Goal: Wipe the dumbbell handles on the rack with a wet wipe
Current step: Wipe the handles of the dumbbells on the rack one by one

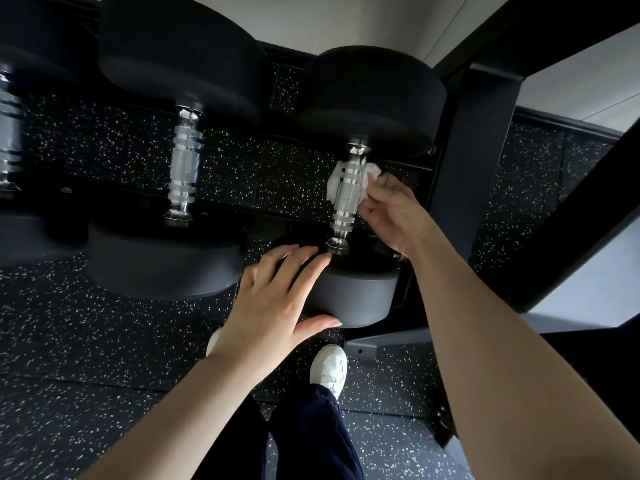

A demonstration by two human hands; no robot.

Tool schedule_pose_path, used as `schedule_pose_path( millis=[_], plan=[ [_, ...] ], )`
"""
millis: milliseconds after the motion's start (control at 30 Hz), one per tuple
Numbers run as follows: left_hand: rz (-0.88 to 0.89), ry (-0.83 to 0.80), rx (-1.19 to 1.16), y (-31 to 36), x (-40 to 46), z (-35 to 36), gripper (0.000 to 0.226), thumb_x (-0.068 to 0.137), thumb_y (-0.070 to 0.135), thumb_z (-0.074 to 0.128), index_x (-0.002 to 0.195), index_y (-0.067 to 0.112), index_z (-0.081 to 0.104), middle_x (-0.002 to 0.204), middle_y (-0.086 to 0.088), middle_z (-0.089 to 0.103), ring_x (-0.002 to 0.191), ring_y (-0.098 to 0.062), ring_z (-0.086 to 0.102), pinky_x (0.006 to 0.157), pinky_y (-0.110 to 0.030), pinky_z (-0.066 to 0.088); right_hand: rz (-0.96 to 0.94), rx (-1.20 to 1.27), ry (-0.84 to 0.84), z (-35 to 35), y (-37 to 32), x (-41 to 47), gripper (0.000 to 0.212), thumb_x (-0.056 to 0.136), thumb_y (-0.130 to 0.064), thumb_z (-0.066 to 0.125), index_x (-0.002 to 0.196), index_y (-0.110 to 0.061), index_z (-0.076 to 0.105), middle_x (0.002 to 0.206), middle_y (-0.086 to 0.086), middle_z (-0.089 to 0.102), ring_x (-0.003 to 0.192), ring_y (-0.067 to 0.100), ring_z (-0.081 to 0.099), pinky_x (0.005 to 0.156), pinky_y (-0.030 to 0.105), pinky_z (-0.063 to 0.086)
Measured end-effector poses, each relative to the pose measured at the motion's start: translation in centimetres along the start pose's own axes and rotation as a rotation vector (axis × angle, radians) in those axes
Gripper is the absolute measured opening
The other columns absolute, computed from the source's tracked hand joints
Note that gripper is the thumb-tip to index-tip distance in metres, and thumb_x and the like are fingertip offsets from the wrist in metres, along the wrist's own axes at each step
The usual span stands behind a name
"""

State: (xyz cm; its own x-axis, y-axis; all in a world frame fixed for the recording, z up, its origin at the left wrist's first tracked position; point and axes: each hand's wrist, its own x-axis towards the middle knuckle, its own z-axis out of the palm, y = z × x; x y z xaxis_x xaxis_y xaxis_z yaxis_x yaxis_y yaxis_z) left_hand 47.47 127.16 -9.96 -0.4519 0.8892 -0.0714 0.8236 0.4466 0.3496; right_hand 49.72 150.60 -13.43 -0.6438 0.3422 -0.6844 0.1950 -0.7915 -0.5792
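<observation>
Right now the right hand (pixel 391 216) pinches a white wet wipe (pixel 349 178) w/ fingers curled, wipe wrapped round the back of the chrome dumbbell handle (pixel 344 195) and showing on both sides of it, upper part of the grip. Left hand (pixel 277 303) is open, fingers spread flat on the near black weight head (pixel 353 292) of the same dumbbell, thumb hooked under its front edge, fingertips close to the handle's lower collar. That dumbbell sits at the right end of the rack, just beside a dark upright post (pixel 474 161). Next dumbbell (pixel 185 164) to the left has a bare knurled handle, no wipe on it; a 3rd handle (pixel 8 140) shows partly at the far left edge. Below: speckled black rubber floor (pixel 86 341), dark trouser legs, one white sneaker (pixel 329 368) near the rack foot.
</observation>
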Motion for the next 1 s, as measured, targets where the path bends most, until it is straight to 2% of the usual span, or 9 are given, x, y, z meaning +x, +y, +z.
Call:
schedule_pose_path(
  millis=[133,200,367,433,567,667,767,900,1000],
  plan=[
    [0.001,-0.008,-0.002,0.0,0.0,-0.1,0.073,0.084,0.066,0.042,0.135,0.015,0.049,0.134,-0.003,0.052,0.122,-0.027,0.048,0.085,-0.043,0.048,0.089,-0.159,-0.072,-1.1,0.7,-1.5,0.027,0.09,0.008,0.046,0.068,-0.008,0.044,0.078,0.011,0.061,0.075,0.021,0.066,0.078,0.037,0.057],
    [0.003,-0.009,-0.002,0.0,0.0,-0.1,0.073,0.084,0.066,0.042,0.135,0.014,0.05,0.134,-0.003,0.052,0.122,-0.027,0.048,0.086,-0.043,0.048,0.124,-0.261,-0.089,-1.4,0.8,-2.0,0.025,0.089,0.005,0.05,0.069,-0.009,0.044,0.072,0.009,0.059,0.07,0.022,0.064,0.082,0.037,0.056],
    [0.002,-0.008,-0.002,0.0,0.0,0.0,0.074,0.083,0.066,0.043,0.135,0.014,0.05,0.135,-0.003,0.052,0.122,-0.027,0.046,0.085,-0.043,0.048,0.169,-0.55,-0.082,-1.4,0.3,-2.7,0.024,0.086,0.005,0.056,0.068,-0.008,0.046,0.062,0.01,0.06,0.066,0.02,0.068,0.07,0.027,0.057],
    [-0.003,-0.006,0.0,0.0,0.0,0.0,0.073,0.083,0.065,0.043,0.135,0.014,0.05,0.134,-0.003,0.052,0.122,-0.026,0.046,0.085,-0.043,0.047,0.142,-0.657,-0.072,-1.2,0.3,-2.9,0.025,0.083,0.005,0.059,0.067,-0.008,0.047,0.059,0.007,0.062,0.062,0.017,0.066,0.067,0.024,0.054],
    [-0.004,-0.012,0.008,0.1,0.0,-0.1,0.075,0.082,0.067,0.041,0.135,0.014,0.049,0.134,-0.003,0.052,0.122,-0.026,0.047,0.084,-0.042,0.047,0.0,-0.859,-0.056,-1.1,1.0,-3.4,0.027,0.079,0.002,0.067,0.065,-0.012,0.05,0.058,0.0,0.067,0.059,0.012,0.064,0.073,0.021,0.053],
    [-0.008,-0.009,0.01,0.1,0.0,-0.1,0.075,0.082,0.067,0.042,0.136,0.015,0.047,0.133,-0.002,0.052,0.122,-0.026,0.046,0.085,-0.041,0.046,-0.079,-1.007,0.016,-0.7,1.5,-3.9,0.029,0.077,-0.001,0.072,0.063,-0.015,0.051,0.055,-0.004,0.064,0.058,0.007,0.06,0.065,0.015,0.045],
    [-0.004,0.002,0.015,0.1,-0.1,0.0,0.075,0.081,0.067,0.042,0.136,0.017,0.045,0.132,-0.002,0.051,0.122,-0.025,0.045,0.085,-0.041,0.045,-0.14,-1.219,0.07,0.4,1.3,-4.7,0.02,0.075,-0.012,0.077,0.067,-0.016,0.059,0.06,-0.008,0.066,0.059,0.002,0.061,0.059,0.009,0.044],
    [-0.014,0.007,-0.029,-0.1,-0.1,0.1,0.075,0.079,0.067,0.046,0.136,0.019,0.046,0.132,-0.001,0.052,0.123,-0.024,0.044,0.083,-0.04,0.044,-0.267,-1.479,0.107,2.0,1.6,-5.8,0.006,0.076,-0.021,0.076,0.078,-0.019,0.071,0.076,0.0,0.071,0.074,0.014,0.068,0.077,0.029,0.054],
    [-0.016,0.005,-0.059,-0.4,-0.1,0.2,0.075,0.078,0.067,0.043,0.136,0.02,0.046,0.132,0.0,0.052,0.124,-0.023,0.044,0.084,-0.039,0.044,-0.302,-1.502,0.131,2.1,1.7,-6.1,0.004,0.076,-0.018,0.074,0.078,-0.021,0.073,0.074,-0.001,0.072,0.073,0.016,0.068,0.077,0.037,0.056]
  ],
)
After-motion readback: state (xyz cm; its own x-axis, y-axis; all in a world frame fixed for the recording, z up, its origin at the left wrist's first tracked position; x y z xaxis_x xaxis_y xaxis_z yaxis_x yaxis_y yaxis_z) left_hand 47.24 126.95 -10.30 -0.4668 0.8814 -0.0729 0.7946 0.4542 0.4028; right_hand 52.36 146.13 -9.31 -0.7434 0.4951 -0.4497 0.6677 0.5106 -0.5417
